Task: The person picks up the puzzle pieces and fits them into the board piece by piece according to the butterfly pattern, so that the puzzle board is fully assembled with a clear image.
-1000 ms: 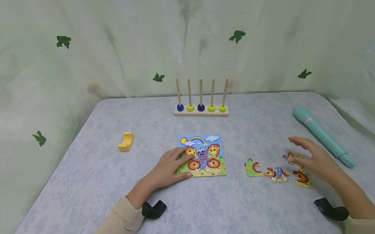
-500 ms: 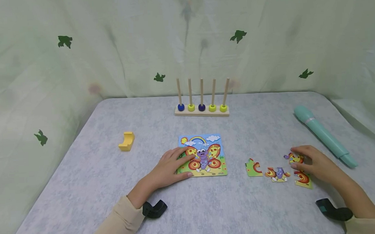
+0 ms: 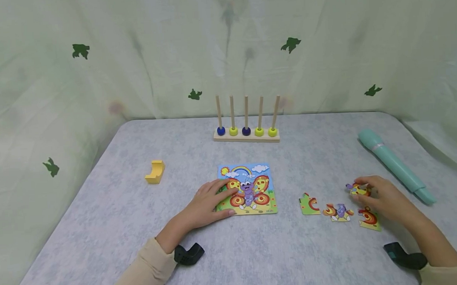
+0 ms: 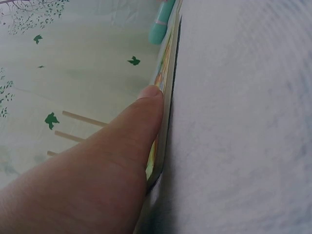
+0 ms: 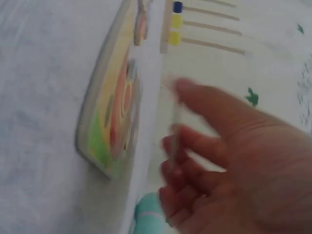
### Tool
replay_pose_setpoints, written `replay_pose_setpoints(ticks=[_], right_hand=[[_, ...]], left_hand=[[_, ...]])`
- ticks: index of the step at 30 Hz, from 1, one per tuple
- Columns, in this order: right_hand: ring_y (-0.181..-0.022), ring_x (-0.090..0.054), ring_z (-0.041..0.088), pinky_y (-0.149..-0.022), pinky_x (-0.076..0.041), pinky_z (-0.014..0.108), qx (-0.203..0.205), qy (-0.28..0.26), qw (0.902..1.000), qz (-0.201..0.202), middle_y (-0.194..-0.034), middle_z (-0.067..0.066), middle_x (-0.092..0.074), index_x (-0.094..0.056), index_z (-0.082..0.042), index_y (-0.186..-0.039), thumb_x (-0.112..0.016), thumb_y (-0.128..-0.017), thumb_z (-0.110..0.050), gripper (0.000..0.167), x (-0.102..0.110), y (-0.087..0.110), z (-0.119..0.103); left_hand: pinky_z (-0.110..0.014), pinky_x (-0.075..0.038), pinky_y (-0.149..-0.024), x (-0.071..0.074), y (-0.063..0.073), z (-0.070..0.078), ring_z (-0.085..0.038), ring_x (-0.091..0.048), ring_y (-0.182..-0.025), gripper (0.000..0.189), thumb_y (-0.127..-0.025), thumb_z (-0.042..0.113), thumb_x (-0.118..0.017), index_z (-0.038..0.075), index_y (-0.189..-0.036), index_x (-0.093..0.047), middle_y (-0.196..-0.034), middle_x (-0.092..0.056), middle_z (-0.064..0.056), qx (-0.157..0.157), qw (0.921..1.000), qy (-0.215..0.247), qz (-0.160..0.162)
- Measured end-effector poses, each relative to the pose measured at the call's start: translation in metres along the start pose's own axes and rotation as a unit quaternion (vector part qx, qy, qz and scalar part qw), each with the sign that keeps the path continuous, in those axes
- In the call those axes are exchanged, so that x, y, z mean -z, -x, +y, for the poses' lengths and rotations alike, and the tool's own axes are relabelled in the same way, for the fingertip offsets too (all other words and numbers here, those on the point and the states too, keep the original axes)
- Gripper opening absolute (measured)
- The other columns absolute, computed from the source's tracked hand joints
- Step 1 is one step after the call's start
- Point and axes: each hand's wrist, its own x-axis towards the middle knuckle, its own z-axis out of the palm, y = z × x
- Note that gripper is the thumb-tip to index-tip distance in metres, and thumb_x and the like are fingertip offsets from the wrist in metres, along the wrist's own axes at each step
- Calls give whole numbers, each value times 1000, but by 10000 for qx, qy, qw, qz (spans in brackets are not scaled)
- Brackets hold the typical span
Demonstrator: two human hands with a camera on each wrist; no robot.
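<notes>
A square butterfly puzzle board (image 3: 259, 200) lies in the middle of the table, showing a purple-faced butterfly under a rainbow. My left hand (image 3: 206, 205) rests on its left side with spread fingers, and the thumb lies along the near edge in the left wrist view. On the right, my right hand (image 3: 388, 197) pinches a puzzle piece (image 3: 357, 190) between thumb and fingers; in the right wrist view the piece appears edge-on and blurred. Below and left of that hand lie a wing piece (image 3: 369, 219), a body piece (image 3: 339, 213) and a green corner piece (image 3: 309, 205).
Behind the board stands a wooden peg rack (image 3: 246, 136) with one bead on each upright peg. A yellow curved block (image 3: 155, 172) sits at left. Diagonally along the right side lies a teal microphone-shaped tube (image 3: 396, 165). A pale curtain (image 3: 163, 47) hangs behind the table.
My right hand has come down to the upper right puzzle piece, closed thumb and fingers on it and raised it slightly. My left hand stays on the board.
</notes>
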Motion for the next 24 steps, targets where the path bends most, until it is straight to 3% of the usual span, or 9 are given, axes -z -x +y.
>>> replay_pose_setpoints(ticks=[6, 13, 18, 24], right_hand=[[-89, -44, 24, -74, -41, 50, 603, -135, 9959, 667, -104, 14, -53, -52, 2, -118, -68, -81, -23, 47, 4, -6, -42], [-100, -43, 23, -80, -38, 48, 1520, -568, 9828, 883, -112, 8, -53, -54, -4, -119, -69, -80, -20, 45, -6, -24, -92], [-104, -43, 21, -82, -39, 44, 2024, -856, 9727, 747, -114, 4, -54, -56, -6, -119, -72, -77, -16, 45, -27, -41, -120], [-104, -44, 22, -84, -38, 44, 1943, -919, 9763, 237, -113, 5, -54, -56, -4, -119, -71, -78, -16, 45, -58, -59, -142]], left_hand=[[-46, -11, -103, 0, 0, -1, -26, -14, -132, 63, -85, 63, -38, 30, -138, -36, -146, -20, -2, 26, 10000, 10, -17], [-46, -11, -103, 0, -1, -1, -26, -14, -132, 63, -85, 64, -37, 30, -138, -37, -146, -20, -2, 22, 10000, 26, -33], [-47, -11, -103, 0, 0, -1, -27, -14, -132, 63, -85, 63, -38, 29, -138, -38, -146, -20, -2, 40, 10000, 53, -35], [-47, -11, -103, 0, 0, -1, -26, -14, -132, 62, -85, 61, -40, 28, -137, -38, -146, -21, -2, 7, 10000, 51, 7]])
